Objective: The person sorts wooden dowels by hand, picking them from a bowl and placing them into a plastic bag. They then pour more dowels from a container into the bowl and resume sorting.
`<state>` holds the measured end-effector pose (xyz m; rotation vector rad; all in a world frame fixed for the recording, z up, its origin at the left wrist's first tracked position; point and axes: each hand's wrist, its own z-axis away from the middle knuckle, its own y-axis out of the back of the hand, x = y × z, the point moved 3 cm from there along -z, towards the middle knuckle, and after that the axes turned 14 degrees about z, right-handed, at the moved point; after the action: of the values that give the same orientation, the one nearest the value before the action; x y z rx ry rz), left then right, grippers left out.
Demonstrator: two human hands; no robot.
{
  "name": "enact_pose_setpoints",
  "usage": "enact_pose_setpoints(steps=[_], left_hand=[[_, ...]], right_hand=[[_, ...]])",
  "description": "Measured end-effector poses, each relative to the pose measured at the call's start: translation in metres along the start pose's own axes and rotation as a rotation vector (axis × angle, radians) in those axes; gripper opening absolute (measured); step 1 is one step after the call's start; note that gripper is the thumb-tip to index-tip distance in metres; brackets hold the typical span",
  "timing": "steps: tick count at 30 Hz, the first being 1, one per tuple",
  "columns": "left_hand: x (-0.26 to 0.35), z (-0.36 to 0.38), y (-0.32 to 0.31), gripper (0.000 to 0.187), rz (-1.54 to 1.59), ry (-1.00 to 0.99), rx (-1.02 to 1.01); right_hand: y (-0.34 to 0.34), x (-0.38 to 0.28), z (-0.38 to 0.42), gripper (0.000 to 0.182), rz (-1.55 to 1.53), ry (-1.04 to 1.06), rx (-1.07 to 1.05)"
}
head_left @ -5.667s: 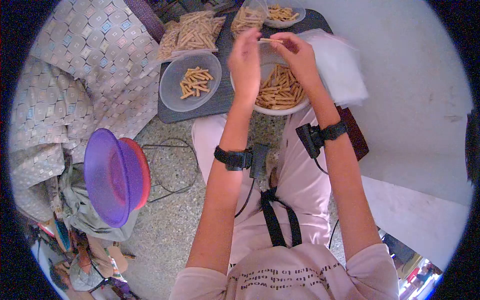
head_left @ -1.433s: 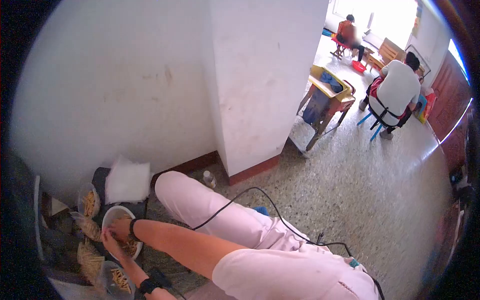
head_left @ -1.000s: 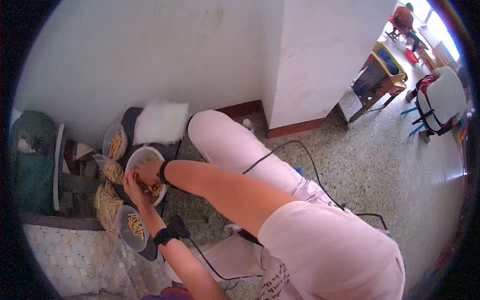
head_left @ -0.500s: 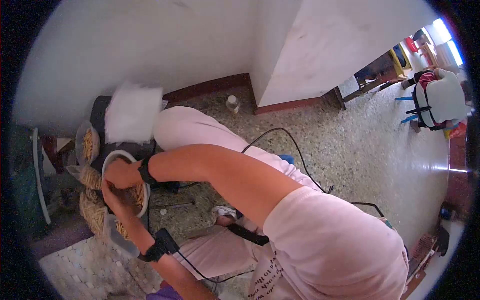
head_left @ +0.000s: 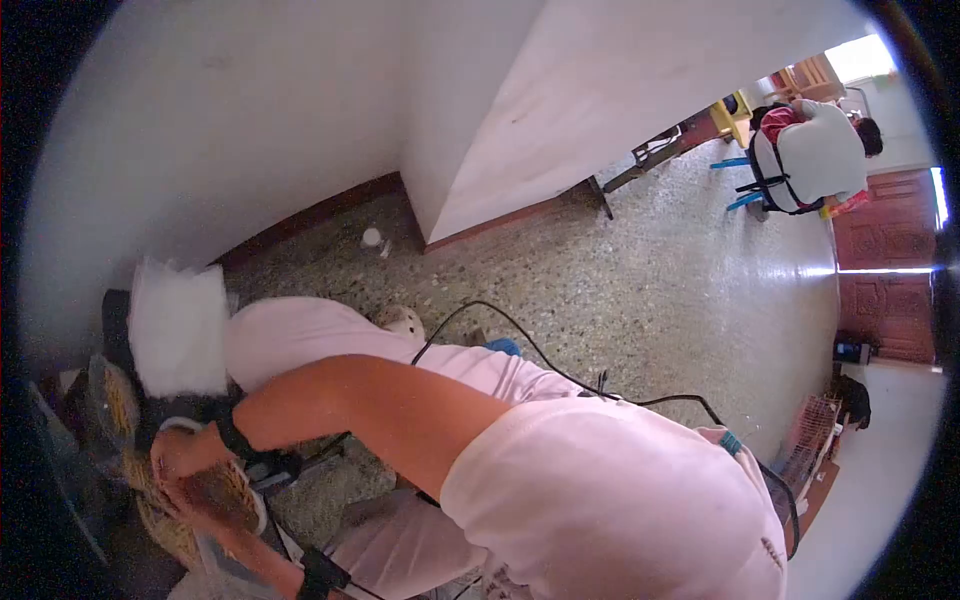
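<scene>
At the lower left, a white-rimmed bowl [head_left: 262,510] holds yellowish stick-shaped pieces [head_left: 238,490]. My right hand [head_left: 188,455], with a black band on its wrist, is over the bowl's upper side. From below, my left hand [head_left: 195,508] reaches along the bowl's near side, and its fingertips come close to the right hand. Blur and overlap hide the fingers of both hands, so I cannot make out what they hold. Beyond them are clear bags [head_left: 120,405] filled with similar sticks. A stack of whitish plastic sheets or bags [head_left: 180,330] lies above the bowl, beside my knee.
A black cable [head_left: 530,345] loops across my legs and the speckled floor [head_left: 640,290]. A small white-capped container [head_left: 372,238] stands near the wall corner [head_left: 425,235]. Far right, another person [head_left: 820,155] sits on a blue-legged seat. A wire basket [head_left: 808,445] is at lower right.
The view has swung, so the bowl, bags and hands now appear lower and farther left. My right hand has shifted from deep in the bowl toward its rim, closer to my left hand.
</scene>
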<state>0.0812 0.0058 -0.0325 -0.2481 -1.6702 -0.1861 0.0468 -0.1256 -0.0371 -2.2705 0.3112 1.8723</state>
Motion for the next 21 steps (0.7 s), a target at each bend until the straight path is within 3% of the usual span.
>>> enact_pose_setpoints(steps=[3, 4, 10, 15, 17, 18, 21], left_hand=[[-0.002, -0.002, 0.003, 0.046, -0.033, -0.04, 0.019], [-0.001, -0.002, 0.006, 0.046, -0.046, -0.055, 0.027], [-0.001, 0.006, 0.018, 0.045, -0.086, -0.126, 0.083], [0.005, 0.01, 0.021, 0.043, -0.145, -0.127, 0.111], [0.008, 0.011, 0.022, 0.043, -0.161, -0.138, 0.121], [0.009, 0.013, 0.022, 0.042, -0.173, -0.141, 0.123], [0.013, 0.017, 0.027, 0.042, -0.205, -0.155, 0.136]], right_hand=[[-0.007, 0.008, -0.006, 0.012, -0.237, -0.102, -0.053], [0.001, -0.002, 0.0, 0.007, -0.294, -0.028, -0.018], [0.018, -0.026, 0.007, 0.007, -0.115, 0.113, 0.081], [0.068, -0.094, 0.059, 0.014, 0.494, 0.289, 0.066], [0.044, -0.079, 0.046, 0.017, 0.752, 0.3, 0.042], [-0.003, -0.044, 0.018, 0.018, 0.887, 0.265, 0.025], [-0.008, -0.045, 0.034, 0.02, 0.911, 0.219, 0.011]])
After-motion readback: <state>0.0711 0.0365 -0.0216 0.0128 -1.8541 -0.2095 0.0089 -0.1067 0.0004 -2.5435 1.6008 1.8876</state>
